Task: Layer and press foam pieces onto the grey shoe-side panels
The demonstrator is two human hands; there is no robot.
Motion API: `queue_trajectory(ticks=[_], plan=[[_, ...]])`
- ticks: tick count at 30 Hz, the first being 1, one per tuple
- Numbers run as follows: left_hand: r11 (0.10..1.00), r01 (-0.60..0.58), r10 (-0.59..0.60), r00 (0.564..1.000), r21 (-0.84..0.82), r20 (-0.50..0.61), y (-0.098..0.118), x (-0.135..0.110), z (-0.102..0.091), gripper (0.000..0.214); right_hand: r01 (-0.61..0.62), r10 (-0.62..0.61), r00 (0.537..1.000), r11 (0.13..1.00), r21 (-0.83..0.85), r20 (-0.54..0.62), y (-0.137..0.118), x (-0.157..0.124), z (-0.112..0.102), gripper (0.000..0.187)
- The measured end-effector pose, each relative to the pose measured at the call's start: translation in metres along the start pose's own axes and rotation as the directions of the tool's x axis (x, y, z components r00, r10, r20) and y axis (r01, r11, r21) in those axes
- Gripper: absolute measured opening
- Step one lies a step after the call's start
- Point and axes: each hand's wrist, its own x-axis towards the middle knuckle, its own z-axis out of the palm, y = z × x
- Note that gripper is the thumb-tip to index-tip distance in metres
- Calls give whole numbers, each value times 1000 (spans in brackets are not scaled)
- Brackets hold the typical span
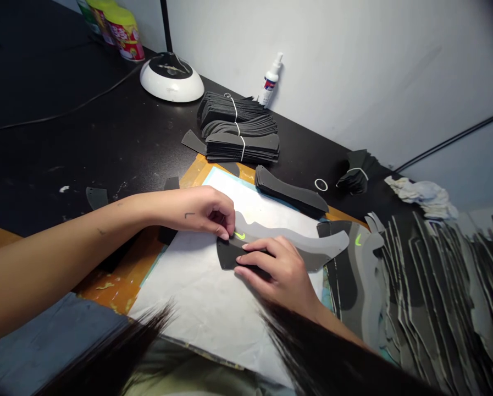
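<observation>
A black and grey shoe upper piece with a small neon green swoosh lies flat on a white sheet in front of me. My left hand is closed, its thumb and fingertips pinched at the left end of the piece's black part, just beside the swoosh. Fingers apart, my right hand rests on the black part and presses it down; some of the piece is hidden beneath it.
Bundled black pieces and a loose stack lie beyond the sheet. To the right are many layered upper pieces, a crumpled white cloth and another bundle. A lamp base and spray bottle stand behind.
</observation>
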Motion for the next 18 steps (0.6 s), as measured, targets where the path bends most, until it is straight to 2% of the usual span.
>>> queue_trajectory(ticks=[6, 18], plan=[[1000, 26, -26, 1000, 0, 18, 0, 1, 3, 11, -4, 5, 1000, 1000, -18, 14, 0, 0, 0, 6], [999, -19, 17, 999, 36, 43, -2, 1, 7, 8, 0, 0, 1000, 1000, -18, 3, 0, 0, 1, 7]])
